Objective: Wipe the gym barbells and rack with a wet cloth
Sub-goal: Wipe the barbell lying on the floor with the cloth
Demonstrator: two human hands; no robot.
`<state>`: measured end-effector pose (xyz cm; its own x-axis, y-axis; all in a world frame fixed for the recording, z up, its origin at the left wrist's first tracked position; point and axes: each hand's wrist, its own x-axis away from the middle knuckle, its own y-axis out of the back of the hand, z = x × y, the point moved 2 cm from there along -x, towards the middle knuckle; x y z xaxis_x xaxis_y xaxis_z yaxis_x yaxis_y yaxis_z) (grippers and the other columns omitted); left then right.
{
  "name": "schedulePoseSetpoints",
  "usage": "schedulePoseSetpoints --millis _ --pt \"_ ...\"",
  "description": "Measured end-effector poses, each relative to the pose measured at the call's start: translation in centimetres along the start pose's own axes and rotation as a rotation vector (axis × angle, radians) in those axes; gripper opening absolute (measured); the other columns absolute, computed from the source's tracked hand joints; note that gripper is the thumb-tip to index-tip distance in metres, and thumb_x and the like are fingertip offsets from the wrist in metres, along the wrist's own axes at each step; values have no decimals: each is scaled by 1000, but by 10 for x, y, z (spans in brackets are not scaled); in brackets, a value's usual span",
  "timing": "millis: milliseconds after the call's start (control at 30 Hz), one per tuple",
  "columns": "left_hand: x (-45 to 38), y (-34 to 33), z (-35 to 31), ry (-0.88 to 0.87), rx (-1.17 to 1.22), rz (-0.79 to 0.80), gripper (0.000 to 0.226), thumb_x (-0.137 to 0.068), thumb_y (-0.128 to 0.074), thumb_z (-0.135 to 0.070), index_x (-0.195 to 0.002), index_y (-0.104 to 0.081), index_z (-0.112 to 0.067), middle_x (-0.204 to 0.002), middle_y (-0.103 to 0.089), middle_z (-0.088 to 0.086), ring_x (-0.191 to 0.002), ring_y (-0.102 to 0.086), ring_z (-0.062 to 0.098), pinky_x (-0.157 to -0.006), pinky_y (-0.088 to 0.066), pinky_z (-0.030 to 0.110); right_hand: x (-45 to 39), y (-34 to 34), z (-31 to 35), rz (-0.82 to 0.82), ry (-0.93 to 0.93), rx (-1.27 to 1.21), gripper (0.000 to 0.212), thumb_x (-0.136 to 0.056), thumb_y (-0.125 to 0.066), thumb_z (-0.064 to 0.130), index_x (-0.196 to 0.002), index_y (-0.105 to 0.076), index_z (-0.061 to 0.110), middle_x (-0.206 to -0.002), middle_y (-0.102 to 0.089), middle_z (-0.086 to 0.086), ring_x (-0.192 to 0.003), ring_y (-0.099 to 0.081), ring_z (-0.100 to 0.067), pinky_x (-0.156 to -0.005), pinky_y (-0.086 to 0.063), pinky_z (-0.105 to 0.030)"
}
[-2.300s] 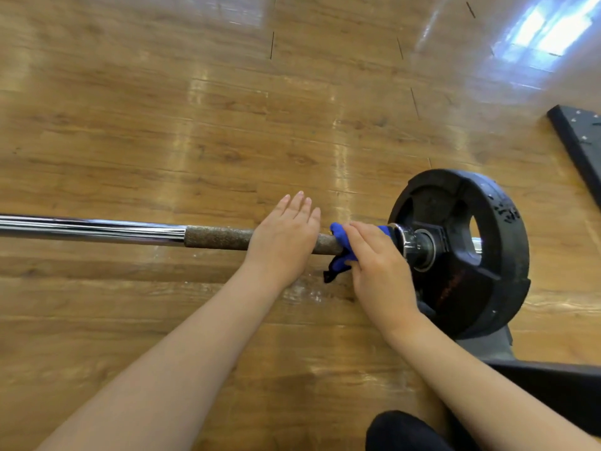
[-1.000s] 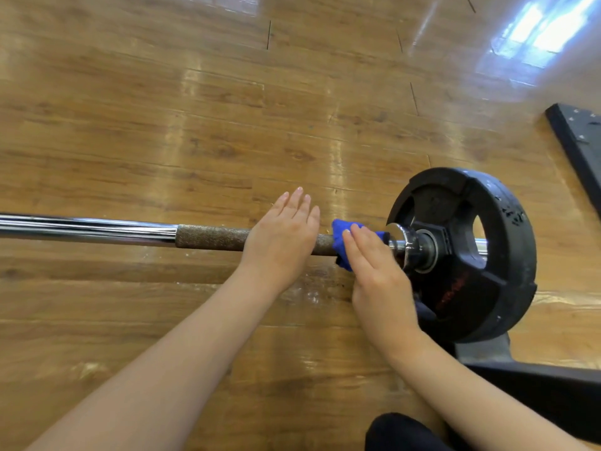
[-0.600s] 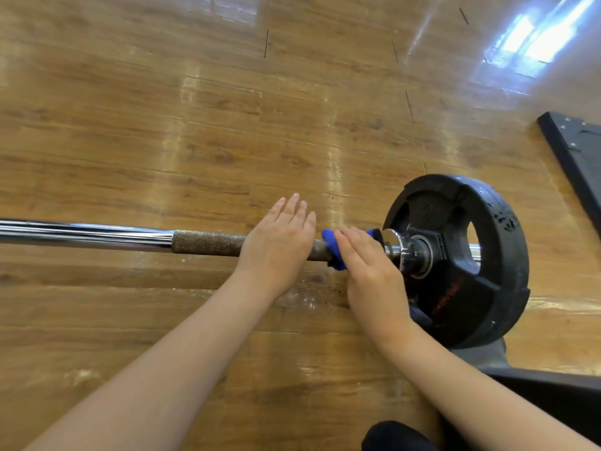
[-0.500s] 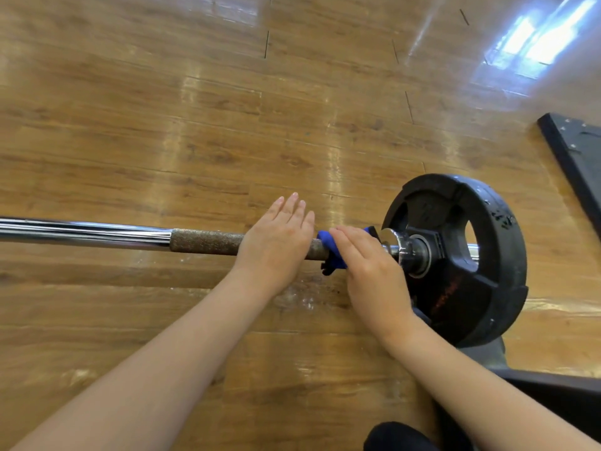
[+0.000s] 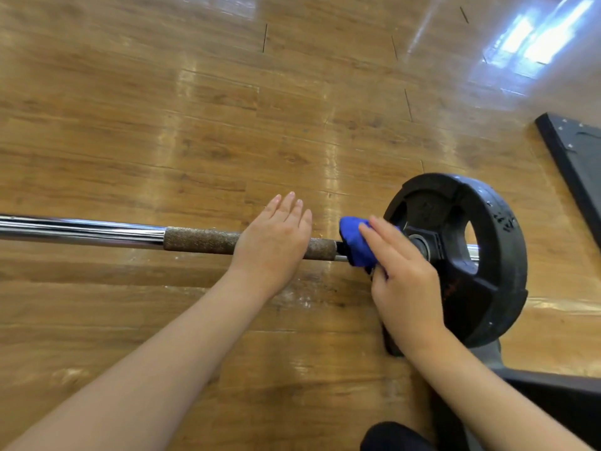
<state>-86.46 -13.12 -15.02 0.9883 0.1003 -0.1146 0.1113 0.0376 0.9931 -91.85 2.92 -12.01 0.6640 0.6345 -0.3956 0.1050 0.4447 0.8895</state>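
Two hands on one barbell [image 5: 97, 230], seen from head cam looking down. My left hand [image 5: 271, 244] lies flat across the rough, knurled grip section [image 5: 201, 239], palm down, fingers straight and close together, tips past the far side of the bar; nothing gripped. My right hand [image 5: 401, 281] holds the blue cloth [image 5: 354, 242] against the bar just inboard of the weight plate [image 5: 461, 258]: index and middle finger lie fairly straight over the cloth, thumb tucked under it, so the cloth is pinched round the shaft. Cloth bunched, wraps over top and near side of bar; touches end of knurled section on its left, collar on its right. Whether cloth is wet: cannot tell.

Barbell runs left-right, chrome shaft off frame to the left. Plate is black, upright, w/ grip holes, bar sleeve through its centre; lower edge sits by a grey-black stand base [image 5: 487, 353]. Wood floor [image 5: 195, 125] glossy, scuffed patch under the hands. Black mat [image 5: 582, 157] at far right, well apart from plate. No containers in view.
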Motion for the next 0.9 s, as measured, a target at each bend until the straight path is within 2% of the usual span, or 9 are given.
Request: schedulePoseSetpoints --millis 67,133,233,333,400,467,733,833,900 --pt "0 -1 -1 6 3 1 49 -78 -43 -5 -124 -58 2 -127 -58 20 -124 -52 31 -107 -35 40 -9 -13 3 42 23 37 54 -63 -57 -24 -114 -64 -6 -117 -63 -22 -108 -62 -34 -99 -45 -39" --pt "-2 -1 -1 -14 28 -12 43 -70 -58 -6 -111 -67 0 -113 -66 18 -112 -61 30 -99 -44 39 1 -19 6 95 29 92 59 -59 -62 -26 -115 -63 -7 -116 -63 -23 -107 -63 -34 -95 -45 -48" --pt "1 4 0 2 31 -39 48 -77 -47 -8 -123 -60 -2 -126 -60 17 -124 -52 28 -107 -36 38 27 -11 8 119 30 140 64 -54 -71 -24 -115 -63 -7 -118 -62 -24 -109 -62 -34 -95 -41 -49" --pt "0 3 -2 -4 -14 20 57 -89 -25 -8 -145 -30 -1 -151 -30 18 -143 -22 29 -117 -9 37 36 1 9 140 4 105 63 -54 -73 -23 -113 -65 -3 -118 -63 -22 -107 -63 -32 -94 -41 -48" --pt "-1 4 -1 -5 -22 42 58 -90 -20 -7 -147 -23 -2 -154 -23 18 -145 -15 28 -117 -3 37 24 5 7 106 -28 46 60 -58 -68 -25 -114 -65 -3 -119 -63 -20 -108 -63 -32 -100 -38 -36" --pt "-1 4 -1 -14 -14 -4 56 -89 -26 -5 -144 -31 -1 -150 -31 19 -142 -23 29 -117 -9 37 7 0 6 80 -25 19 57 -64 -59 -26 -116 -63 -5 -122 -61 -21 -112 -60 -33 -105 -34 -32" --pt "-1 4 0 19 9 -7 49 -73 -45 -6 -118 -63 0 -121 -63 19 -119 -56 30 -104 -39 39 21 -8 11 155 -3 102 68 -46 -70 -27 -111 -65 -8 -115 -64 -24 -106 -63 -35 -93 -39 -52" --pt "-2 4 -1 2 -7 18 54 -90 -33 -6 -143 -32 -1 -150 -32 17 -142 -24 28 -117 -10 36 18 3 13 138 -34 92 66 -46 -71 -27 -109 -67 -6 -112 -65 -22 -102 -65 -34 -92 -38 -49" --pt "-2 3 -1 31 -11 83 54 -95 -29 -6 -147 -20 -2 -155 -21 16 -145 -13 27 -117 -1 36 5 3 11 135 -60 26 64 -53 -67 -28 -113 -65 -6 -116 -64 -22 -106 -63 -35 -95 -34 -49"
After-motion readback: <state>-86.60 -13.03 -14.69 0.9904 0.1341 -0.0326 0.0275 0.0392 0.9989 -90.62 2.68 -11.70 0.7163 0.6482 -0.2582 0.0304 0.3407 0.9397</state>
